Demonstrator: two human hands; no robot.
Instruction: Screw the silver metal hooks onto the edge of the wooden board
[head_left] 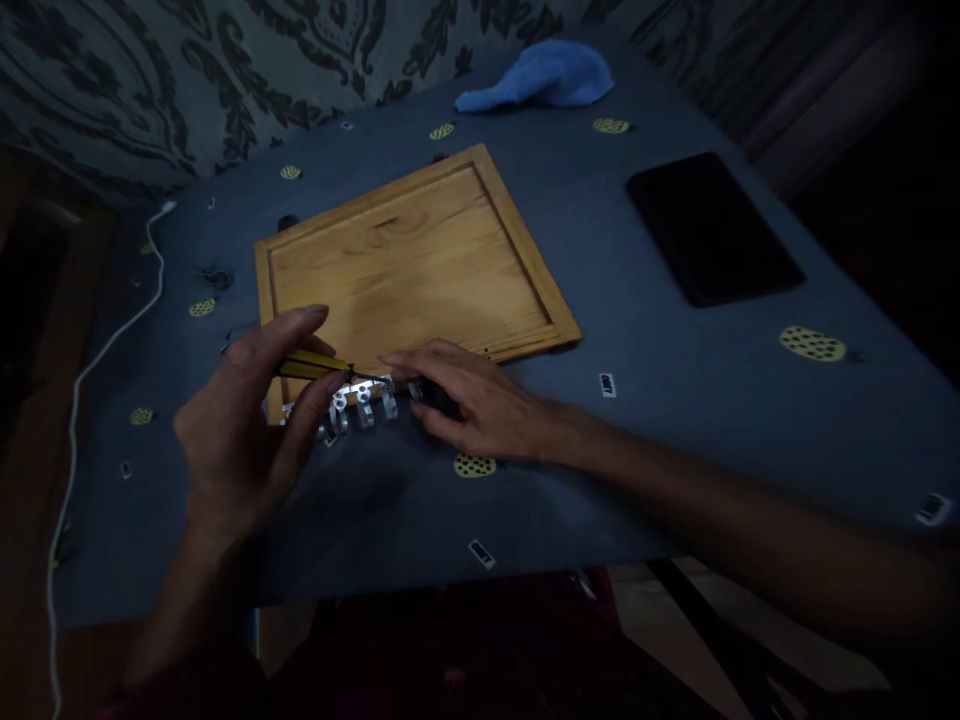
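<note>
My left hand (247, 420) is closed around the yellow-and-black handle of a screwdriver (300, 365). Its thin shaft points right, with the tip at a shiny metal hook rail (364, 396). The rail lies along the near edge of a framed wooden board (390, 260), its several hooks hanging toward me. My right hand (480, 400) grips the rail's right part, fingertips on the board side and thumb below. Something dark sits under the right palm, too shaded to make out. Whether the screwdriver tip sits in a screw is too small to tell.
A black tablet-like slab (716, 228) lies at the right of the blue-grey tablecloth (600, 470). At the back is a crumpled blue cloth (551, 75). A white cable (75, 420) runs down the left side, near a small dark tangle (215, 277). Patterned wallpaper borders the table's far edge.
</note>
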